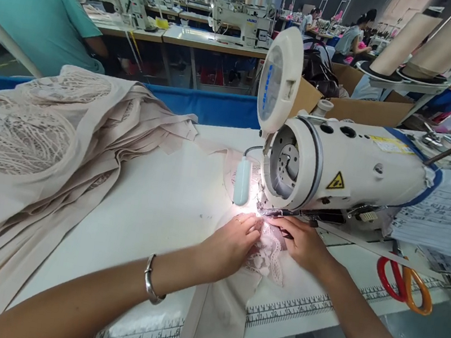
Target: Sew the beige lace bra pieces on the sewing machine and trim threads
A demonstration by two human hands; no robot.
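Note:
A pale pink lace garment piece (269, 256) lies under the needle area of a white sewing machine (354, 166), and its plain cloth hangs over the table's front edge. My left hand (230, 247), with a silver bangle at the wrist, is closed on the lace just in front of the presser foot. Close beside it, my right hand (307, 247) holds the lace from the right, its fingers reaching toward the foot. A small lamp (243, 182) lights this spot brightly. The needle itself cannot be made out. The machine's round end cover (280, 80) is swung up.
A heap of beige lace garments (42, 134) covers the left of the table. Scissors (406, 283) with red and orange handles lie at the right. A printed ruler strip (288, 310) runs along the front edge. Thread cones (406, 43) stand at upper right. A person in teal (40, 14) is at upper left.

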